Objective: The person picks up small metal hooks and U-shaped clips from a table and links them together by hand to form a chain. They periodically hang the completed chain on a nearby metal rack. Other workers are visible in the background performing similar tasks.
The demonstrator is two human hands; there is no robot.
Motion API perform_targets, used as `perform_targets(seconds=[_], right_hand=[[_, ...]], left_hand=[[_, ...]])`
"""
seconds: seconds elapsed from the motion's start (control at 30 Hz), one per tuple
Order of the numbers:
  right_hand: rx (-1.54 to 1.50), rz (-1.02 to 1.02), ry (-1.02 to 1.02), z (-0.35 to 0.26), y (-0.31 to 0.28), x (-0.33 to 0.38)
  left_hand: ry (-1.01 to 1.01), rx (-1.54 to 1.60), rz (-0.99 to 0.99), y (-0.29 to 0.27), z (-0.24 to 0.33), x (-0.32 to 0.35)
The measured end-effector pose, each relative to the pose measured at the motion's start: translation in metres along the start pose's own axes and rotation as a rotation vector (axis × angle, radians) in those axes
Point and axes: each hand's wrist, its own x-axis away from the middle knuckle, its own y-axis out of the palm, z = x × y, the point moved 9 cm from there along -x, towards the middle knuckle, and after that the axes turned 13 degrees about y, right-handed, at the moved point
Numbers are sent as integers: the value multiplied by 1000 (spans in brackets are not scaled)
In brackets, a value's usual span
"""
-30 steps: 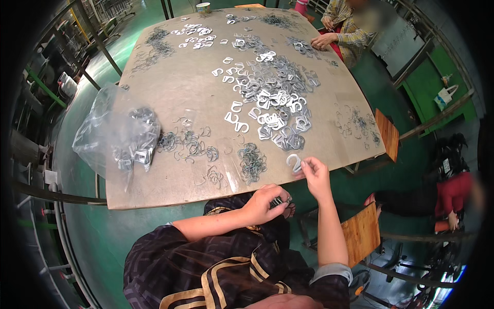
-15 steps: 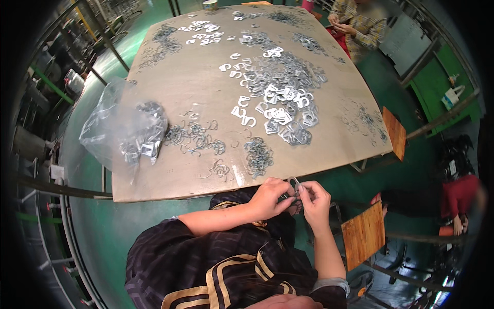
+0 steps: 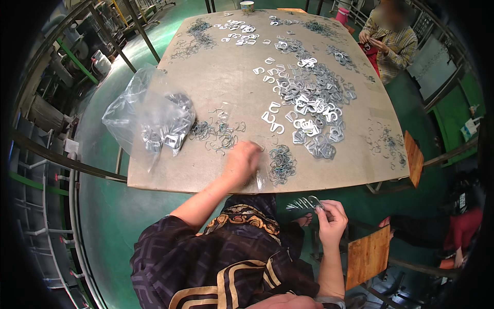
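The left hand (image 3: 242,160) has been moved from the right hand (image 3: 331,222) to the table (image 3: 216,92) near edge, fingers curled over loose wire clips (image 3: 282,165) (grasp unclear). A clip bundle (image 3: 303,203) is pinched in the right fingers, so another pick seems underway.

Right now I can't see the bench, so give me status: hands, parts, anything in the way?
Left hand down on table among loose wire clips. Right hand below table edge, gripping bundle of clips. Plastic bag of parts left, apart.
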Motion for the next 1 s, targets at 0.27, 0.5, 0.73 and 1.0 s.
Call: perform_targets(seconds=[0.27,0.5,0.73,1.0], right_hand=[[49,25,-26,-1,-1,-1],[124,32,-39,-11,-2,2],[86,55,-12,-5,-1,6],[119,32,-14,-14,7,7]], left_hand=[[-37,-579,-270,2,-109,-33],[-2,-736,-578,38,-107,-58],[-234,133,-459,27,-85,-72],[183,939,-432,54,143,-30]])
